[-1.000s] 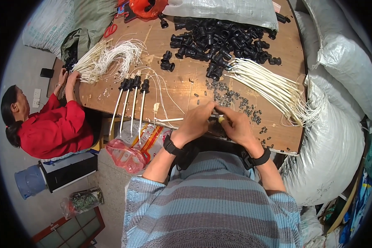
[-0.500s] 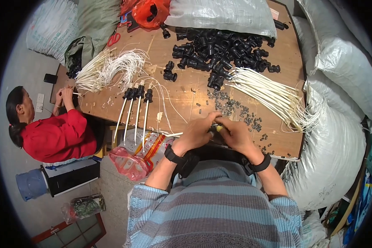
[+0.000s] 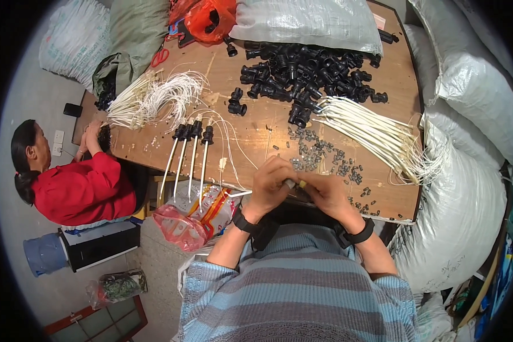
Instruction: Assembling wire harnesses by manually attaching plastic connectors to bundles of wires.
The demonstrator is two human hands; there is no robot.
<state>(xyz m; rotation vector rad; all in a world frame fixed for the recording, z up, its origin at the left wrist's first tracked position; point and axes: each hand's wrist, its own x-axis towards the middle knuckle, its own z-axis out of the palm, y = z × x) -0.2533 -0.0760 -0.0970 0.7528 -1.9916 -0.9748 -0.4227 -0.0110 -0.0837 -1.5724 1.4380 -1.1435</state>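
Note:
My left hand (image 3: 272,183) is closed on a thin white tube (image 3: 240,194), whose end sticks out to the left past the table edge. My right hand (image 3: 329,195) is closed with its fingertips close to the left hand's. Between the two hands show a small grey bit and a yellow bit; what the right fingers grip is too hidden to name. To the left, several white tubes with black plastic fittings (image 3: 195,130) lie over the table edge, thin white wires curling from them. Small dark grey pieces (image 3: 325,154) are scattered just beyond my hands.
Black fittings (image 3: 290,74) are heaped at the back below a white sack (image 3: 308,23). White tube bundles (image 3: 370,134) (image 3: 128,105) lie right and left. Full sacks (image 3: 450,211) crowd the right side. A person in red (image 3: 85,188) works at the left table end.
My hands have shifted slightly and a grey bit now shows between them. The white tube end has tilted. The co-worker's hands have moved, and the white tube there is out of sight.

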